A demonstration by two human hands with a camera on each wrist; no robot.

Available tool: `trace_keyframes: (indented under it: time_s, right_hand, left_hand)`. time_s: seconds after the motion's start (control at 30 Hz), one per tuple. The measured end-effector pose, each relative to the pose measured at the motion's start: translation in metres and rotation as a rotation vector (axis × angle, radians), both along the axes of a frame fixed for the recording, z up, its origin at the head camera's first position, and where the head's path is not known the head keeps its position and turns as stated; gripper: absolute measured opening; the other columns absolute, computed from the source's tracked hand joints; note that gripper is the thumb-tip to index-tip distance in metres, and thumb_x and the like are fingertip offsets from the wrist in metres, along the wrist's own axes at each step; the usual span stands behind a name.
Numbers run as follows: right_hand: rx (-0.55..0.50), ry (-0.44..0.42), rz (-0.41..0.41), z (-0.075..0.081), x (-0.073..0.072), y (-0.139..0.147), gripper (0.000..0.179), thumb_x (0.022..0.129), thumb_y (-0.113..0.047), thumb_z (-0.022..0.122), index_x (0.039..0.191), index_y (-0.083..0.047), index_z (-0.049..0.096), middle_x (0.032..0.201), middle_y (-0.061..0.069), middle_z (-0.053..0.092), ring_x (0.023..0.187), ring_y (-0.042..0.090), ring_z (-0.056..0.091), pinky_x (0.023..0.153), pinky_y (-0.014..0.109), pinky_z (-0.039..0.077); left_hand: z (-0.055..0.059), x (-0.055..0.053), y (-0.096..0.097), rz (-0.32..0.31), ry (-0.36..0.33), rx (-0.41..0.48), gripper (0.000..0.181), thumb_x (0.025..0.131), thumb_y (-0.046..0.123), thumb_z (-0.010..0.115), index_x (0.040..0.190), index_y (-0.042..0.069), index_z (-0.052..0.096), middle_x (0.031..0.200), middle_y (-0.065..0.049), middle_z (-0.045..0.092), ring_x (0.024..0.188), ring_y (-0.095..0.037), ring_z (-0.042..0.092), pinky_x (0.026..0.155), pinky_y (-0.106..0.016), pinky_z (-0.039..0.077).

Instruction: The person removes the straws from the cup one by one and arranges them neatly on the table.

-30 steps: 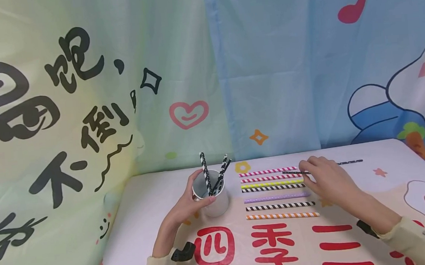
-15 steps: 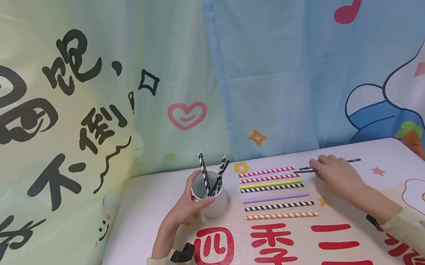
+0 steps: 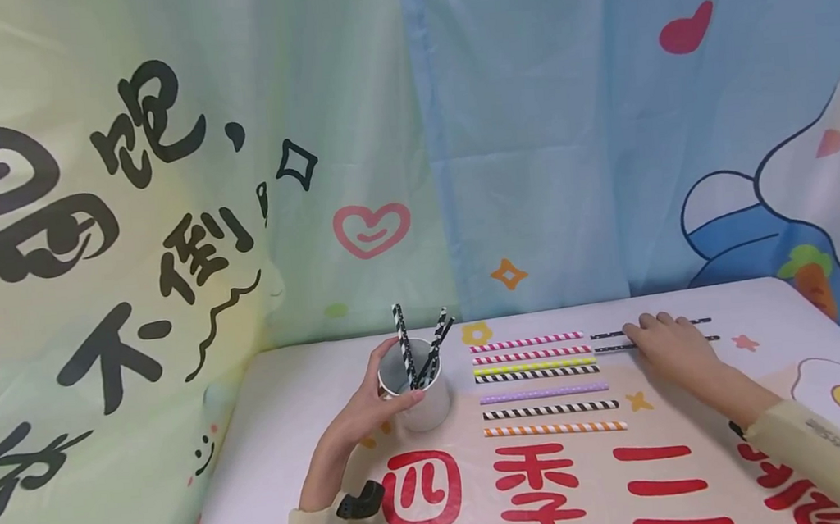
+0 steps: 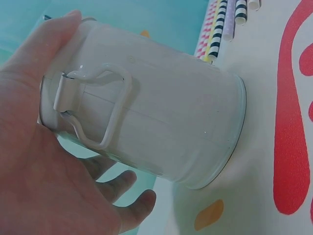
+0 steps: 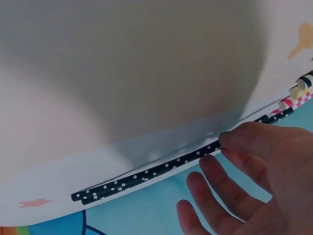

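Note:
My left hand grips a white mug at its rim, thumb over the front edge. In the left wrist view the mug's wire handle faces the palm. Several black-and-white patterned paper straws lean inside the mug. At the back right, my right hand pinches a black straw with white dots between thumb and finger, low over the table. Right beside it, nearly parallel, lies another black straw with star marks. My right hand hides the middle of both in the head view.
Right of the mug, several straws lie in a row: pink-striped ones, a yellow one, black-striped ones, a purple one and an orange-striped one. A printed cloth covers the table; a curtain hangs behind.
My right hand has shifted right with the dotted straw, which now lies alongside the other black straw, right of the pink ones. My left hand keeps its grip on the mug.

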State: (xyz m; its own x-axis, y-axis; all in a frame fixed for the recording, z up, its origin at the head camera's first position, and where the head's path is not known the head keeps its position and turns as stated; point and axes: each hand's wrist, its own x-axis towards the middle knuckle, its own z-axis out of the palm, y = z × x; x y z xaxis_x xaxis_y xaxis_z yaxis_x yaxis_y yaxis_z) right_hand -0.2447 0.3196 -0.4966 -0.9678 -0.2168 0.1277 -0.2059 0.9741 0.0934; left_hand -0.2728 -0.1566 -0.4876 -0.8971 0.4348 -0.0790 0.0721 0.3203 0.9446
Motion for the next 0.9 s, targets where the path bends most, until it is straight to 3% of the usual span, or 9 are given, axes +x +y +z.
trace_keyframes:
  time_s: [0.3, 0.9]
  right_hand:
    - [0.04, 0.014, 0.007, -0.008, -0.005, 0.001, 0.045, 0.08, -0.011, 0.082, 0.12, 0.001, 0.065, 0.108, 0.026, 0.064, 0.103, 0.045, 0.059, 0.088, 0.064, 0.051]
    - [0.043, -0.005, 0.01, -0.005, -0.011, 0.002, 0.043, 0.08, -0.008, 0.081, 0.118, 0.003, 0.065, 0.107, 0.027, 0.064, 0.102, 0.047, 0.059, 0.086, 0.064, 0.051]
  left_hand:
    - [0.0, 0.002, -0.001, 0.001, -0.007, -0.002, 0.09, 0.088, 0.031, 0.076, 0.156, 0.039, 0.017, 0.16, -0.01, 0.025, 0.146, -0.041, 0.028, 0.112, -0.072, 0.029]
    - [0.002, 0.001, -0.001, -0.008, -0.003, 0.008, 0.09, 0.089, 0.029, 0.076, 0.156, 0.037, 0.016, 0.16, -0.012, 0.024, 0.146, -0.04, 0.028, 0.113, -0.072, 0.028]
